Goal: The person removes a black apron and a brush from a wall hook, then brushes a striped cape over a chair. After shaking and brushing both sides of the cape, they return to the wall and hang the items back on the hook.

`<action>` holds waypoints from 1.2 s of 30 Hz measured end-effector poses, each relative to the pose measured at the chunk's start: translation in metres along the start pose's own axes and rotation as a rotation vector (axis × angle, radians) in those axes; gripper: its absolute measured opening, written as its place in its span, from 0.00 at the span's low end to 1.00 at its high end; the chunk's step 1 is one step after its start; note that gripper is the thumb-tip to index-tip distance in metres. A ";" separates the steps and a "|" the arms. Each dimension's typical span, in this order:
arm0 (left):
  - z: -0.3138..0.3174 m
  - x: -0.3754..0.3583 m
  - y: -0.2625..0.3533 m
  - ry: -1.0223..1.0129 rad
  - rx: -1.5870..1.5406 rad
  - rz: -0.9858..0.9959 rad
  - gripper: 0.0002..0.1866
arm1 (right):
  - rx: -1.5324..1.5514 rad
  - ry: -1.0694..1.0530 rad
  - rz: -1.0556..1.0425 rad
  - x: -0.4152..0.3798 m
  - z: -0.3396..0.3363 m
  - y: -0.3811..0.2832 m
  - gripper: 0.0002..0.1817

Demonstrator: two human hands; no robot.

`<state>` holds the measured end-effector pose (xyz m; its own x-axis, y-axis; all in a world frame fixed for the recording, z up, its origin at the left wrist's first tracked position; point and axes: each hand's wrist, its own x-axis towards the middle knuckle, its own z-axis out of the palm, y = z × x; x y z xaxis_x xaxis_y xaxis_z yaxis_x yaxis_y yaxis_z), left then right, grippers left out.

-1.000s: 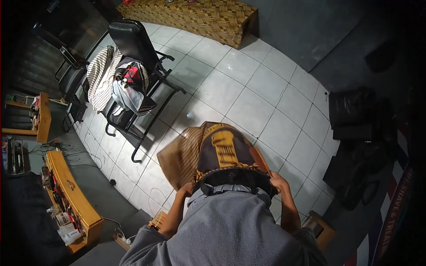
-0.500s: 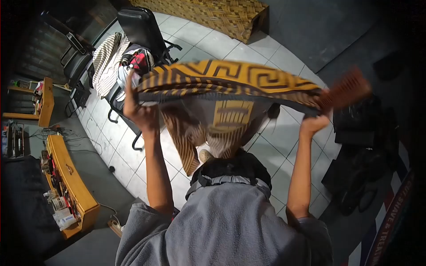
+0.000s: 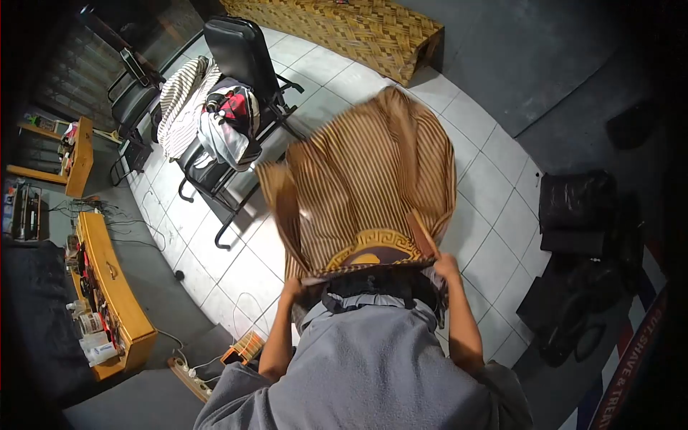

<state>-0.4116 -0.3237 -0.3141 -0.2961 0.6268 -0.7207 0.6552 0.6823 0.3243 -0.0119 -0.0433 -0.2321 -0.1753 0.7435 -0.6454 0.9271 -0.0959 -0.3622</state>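
A barber's cape (image 3: pixel 373 165) with brown and tan stripes hangs spread out in front of my waist. A gold key-pattern band and a dark patch show near its close edge. My left hand (image 3: pixel 292 288) is closed on the left corner of that edge. At the right corner, my right hand (image 3: pixel 446 266) grips the cape too, with a brown comb (image 3: pixel 424 235) held along with it and pointing away from me. Below the cape's edge is my grey shirt (image 3: pixel 380 358); dark straps at my waist are partly covered.
A black chair (image 3: pixel 236 57) at the upper left bears striped cloth (image 3: pixel 188 100) and other bundled fabric. Wooden drawers (image 3: pixel 118 287) with bottles stand on the left. A woven bench (image 3: pixel 344 32) is at the back. Dark bags (image 3: pixel 577 208) lie on the right.
Both hands have come down and closer together, toward my waist. The cape, bunched and stretched between them before, now billows outward, its striped side showing. The comb has come in with my right hand.
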 end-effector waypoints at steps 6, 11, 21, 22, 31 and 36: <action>-0.213 -0.019 0.150 1.198 -0.283 0.673 0.15 | 0.296 0.861 -0.480 0.002 -0.119 -0.116 0.13; -0.266 -0.104 0.243 1.399 -0.663 0.994 0.26 | 1.015 1.155 -0.862 -0.051 -0.164 -0.162 0.17; 0.038 -0.032 0.017 0.180 -0.075 -0.012 0.14 | -0.206 -0.222 -0.018 -0.004 0.050 0.052 0.17; 0.051 -0.033 -0.003 0.283 -0.185 0.070 0.14 | -0.207 -0.219 -0.020 -0.011 0.038 0.039 0.17; -0.212 -0.040 0.174 0.966 -0.880 0.527 0.13 | 0.475 0.949 -0.373 -0.024 -0.113 -0.123 0.12; -0.277 -0.104 0.239 1.443 -0.587 0.926 0.13 | 1.318 1.045 -0.980 -0.066 -0.167 -0.160 0.15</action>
<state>-0.4165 -0.1219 0.0079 -0.5317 0.4198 0.7355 0.7315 -0.2100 0.6487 -0.0931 0.0336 -0.0195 0.3009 0.8290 0.4714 -0.2302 0.5428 -0.8077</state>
